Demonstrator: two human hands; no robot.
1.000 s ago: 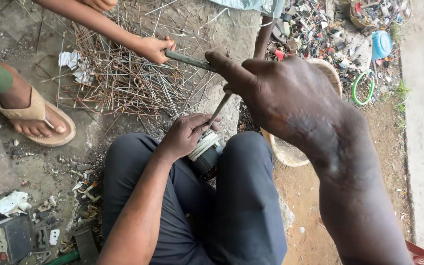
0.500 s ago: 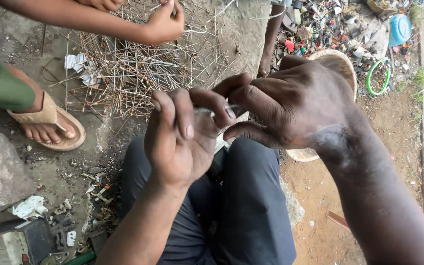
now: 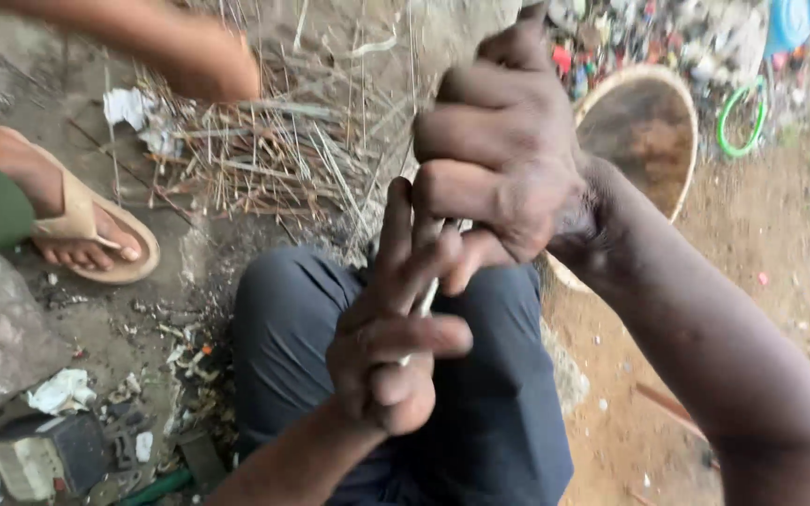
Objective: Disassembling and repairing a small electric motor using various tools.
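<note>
My right hand (image 3: 499, 159) is closed in a fist around a thin pale metal rod (image 3: 427, 298), gripping it from above. Just below, my left hand (image 3: 391, 328) closes its thumb and fingers on the same rod, with the index finger raised straight up. Both hands are held above my lap, over dark blue trousers (image 3: 480, 403). Most of the rod is hidden inside the two hands. Behind them a heap of thin metal wires (image 3: 274, 159) lies on the ground.
Another person's arm (image 3: 189, 56) reaches over the wire heap at the top left, and their sandalled foot (image 3: 86, 225) rests at the left. A round woven basket (image 3: 644, 122) stands at the right. Scrap litter lies at the top right and bottom left, with a green ring (image 3: 738, 117).
My hands have come closer to the camera and shifted from pinching to a stacked grip on the rod, right fist above left. The other person's hand has drawn back to the top left.
</note>
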